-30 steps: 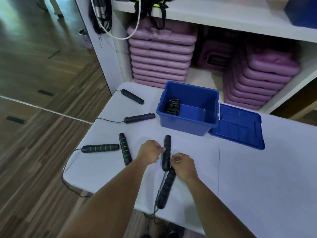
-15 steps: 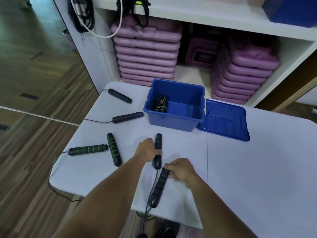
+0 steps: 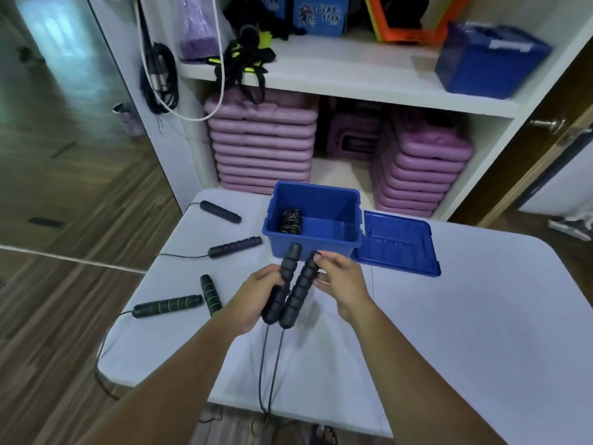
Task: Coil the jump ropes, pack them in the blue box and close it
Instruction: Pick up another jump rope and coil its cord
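Observation:
My left hand (image 3: 256, 298) grips one black foam jump-rope handle (image 3: 286, 273). Beside it, my right hand (image 3: 340, 281) holds the second black handle (image 3: 300, 292). Both handles are lifted above the white table (image 3: 449, 332), side by side, and their black cords (image 3: 269, 374) hang down over the table's front edge. Behind them stands the open blue box (image 3: 313, 242) with one coiled rope (image 3: 291, 221) inside. Its blue lid (image 3: 398, 247) lies flat to the box's right.
On the table's left lie a green-ringed handle pair (image 3: 170, 306) (image 3: 210, 293) and a blue-ringed pair (image 3: 236, 247) (image 3: 219, 211), cords trailing off the edge. White shelves behind hold stacked purple steps (image 3: 261, 146) and another blue box (image 3: 487, 61).
Both hands have lifted the two black handles off the table and brought them together side by side. The camera view has tilted up toward the shelves.

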A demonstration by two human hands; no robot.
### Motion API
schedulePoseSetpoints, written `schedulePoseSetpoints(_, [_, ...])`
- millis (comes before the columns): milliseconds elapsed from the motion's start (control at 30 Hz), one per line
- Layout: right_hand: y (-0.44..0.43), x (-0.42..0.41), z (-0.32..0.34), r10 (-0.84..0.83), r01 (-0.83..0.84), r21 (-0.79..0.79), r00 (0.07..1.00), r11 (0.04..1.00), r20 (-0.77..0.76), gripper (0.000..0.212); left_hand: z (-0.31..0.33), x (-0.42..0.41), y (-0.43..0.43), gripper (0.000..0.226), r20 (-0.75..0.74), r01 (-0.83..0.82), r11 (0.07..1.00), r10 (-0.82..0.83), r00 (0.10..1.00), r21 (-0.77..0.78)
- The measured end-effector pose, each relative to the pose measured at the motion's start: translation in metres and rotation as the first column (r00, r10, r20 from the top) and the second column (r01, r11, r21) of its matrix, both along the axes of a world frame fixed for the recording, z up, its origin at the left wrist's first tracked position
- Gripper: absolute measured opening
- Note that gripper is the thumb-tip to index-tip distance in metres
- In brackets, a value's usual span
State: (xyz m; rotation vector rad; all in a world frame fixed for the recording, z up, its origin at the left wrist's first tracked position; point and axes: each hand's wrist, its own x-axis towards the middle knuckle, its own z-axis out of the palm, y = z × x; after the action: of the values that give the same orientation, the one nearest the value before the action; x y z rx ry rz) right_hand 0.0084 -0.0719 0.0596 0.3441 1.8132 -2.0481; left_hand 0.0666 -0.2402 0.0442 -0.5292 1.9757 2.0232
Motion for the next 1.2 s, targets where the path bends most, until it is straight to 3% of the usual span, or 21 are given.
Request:
schedulePoseSetpoints(233, [-0.008,0.004,0.069,-0.029,0.027,-0.01,0.975,1.0,-0.221,0.017,0.059,0.011,0.009,0.025,-0.226,0.02,0.999,-0.027,0.974,-0.031])
schedulePoseSetpoints(467, [-0.009,0.018,0.113,-0.091,0.084,-0.035,0.949,0.996,-0.302,0.016,0.108,0.021,0.015,0.026,-0.388,0.063,0.998,-0.066,0.919,-0.022])
schedulePoseSetpoints(667, [-0.009,0.019,0.139,-0.149,0.134,-0.066,0.92,0.989,-0.362,0.004,0.141,0.021,0.025,0.023,-0.435,0.023,1.0,-0.019,0.9,0.003])
schedulePoseSetpoints(867, [0.011,0.021,0.158,-0.005,0.013,0.013,0.872,1.0,-0.49,0.03,0.165,0.004,0.041,0.022,-0.41,-0.022,0.982,0.097,0.907,0.186])
schedulePoseSetpoints(1033, [0.043,0.014,0.166,0.085,-0.084,0.022,0.895,0.996,-0.438,0.044,0.18,-0.007,0.072,0.015,-0.38,-0.055,0.973,0.139,0.914,0.222])
schedulePoseSetpoints(1100, [0.056,0.011,0.167,0.021,-0.043,-0.044,0.905,0.998,-0.425,0.039,0.188,-0.011,0.08,0.009,-0.397,-0.054,0.97,0.147,0.906,0.237])
schedulePoseSetpoints(1200, [0.071,0.009,0.17,-0.066,-0.015,-0.193,0.912,0.981,-0.406,0.03,0.201,-0.019,0.089,0.018,-0.409,-0.053,0.98,0.128,0.903,0.191])
